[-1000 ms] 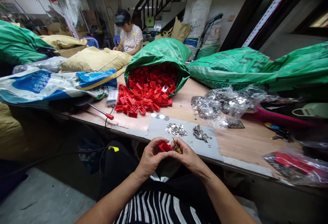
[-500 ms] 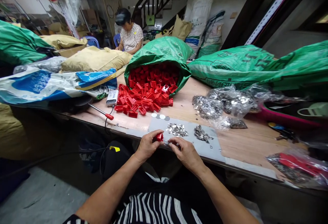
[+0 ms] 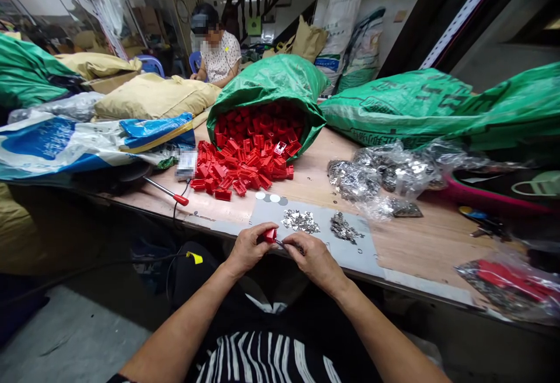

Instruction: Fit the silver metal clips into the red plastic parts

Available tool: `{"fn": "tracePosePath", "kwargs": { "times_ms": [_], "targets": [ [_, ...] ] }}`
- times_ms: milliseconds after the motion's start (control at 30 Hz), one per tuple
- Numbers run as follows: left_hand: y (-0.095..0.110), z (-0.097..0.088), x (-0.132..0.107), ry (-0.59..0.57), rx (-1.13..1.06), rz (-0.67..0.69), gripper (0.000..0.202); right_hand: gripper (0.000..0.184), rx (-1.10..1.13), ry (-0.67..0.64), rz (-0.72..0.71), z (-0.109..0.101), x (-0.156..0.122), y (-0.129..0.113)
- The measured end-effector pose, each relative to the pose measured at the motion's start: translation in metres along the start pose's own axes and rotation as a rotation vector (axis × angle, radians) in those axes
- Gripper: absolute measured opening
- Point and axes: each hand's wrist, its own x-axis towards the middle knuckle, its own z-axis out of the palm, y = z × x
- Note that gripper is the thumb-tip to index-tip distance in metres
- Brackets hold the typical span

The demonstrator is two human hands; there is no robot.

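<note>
Just over the table's front edge, my left hand (image 3: 251, 247) pinches a small red plastic housing (image 3: 270, 235) between thumb and fingers. My right hand (image 3: 312, 254) is closed on a thin metal tool (image 3: 280, 243), whose tip meets the open end of the housing; its exact kind is too small to tell. Beyond the hands, a grey mat (image 3: 324, 243) bears a pile of shiny flat metal pieces (image 3: 301, 220) and a pile of darker small metal parts (image 3: 345, 227). Many like red housings (image 3: 245, 167) spill from a green sack (image 3: 273, 79).
Clear bags of metal parts (image 3: 380, 176) lie right of the mat. A tool with a red-tipped handle (image 3: 179, 199) and a small white device (image 3: 186, 164) with a cable are at left. Green sacks (image 3: 402, 108) line the back right. Across the table sits another person (image 3: 219, 56).
The metal tool's tip and my right hand have come slightly closer to the red housing. Everything has shifted a little left in view. Both grips stay the same.
</note>
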Motion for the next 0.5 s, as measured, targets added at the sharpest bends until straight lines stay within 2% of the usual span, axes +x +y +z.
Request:
{"fn": "tracePosePath", "kwargs": {
  "times_ms": [300,500],
  "targets": [
    [0.001,-0.001,0.001,-0.044,0.046,0.016,0.033,0.013,-0.078,-0.002,0.042,0.002,0.001,-0.009],
    [0.000,0.001,0.000,-0.028,0.079,0.033,0.032,0.015,-0.137,0.010,0.101,0.009,0.004,-0.019]
  ]
}}
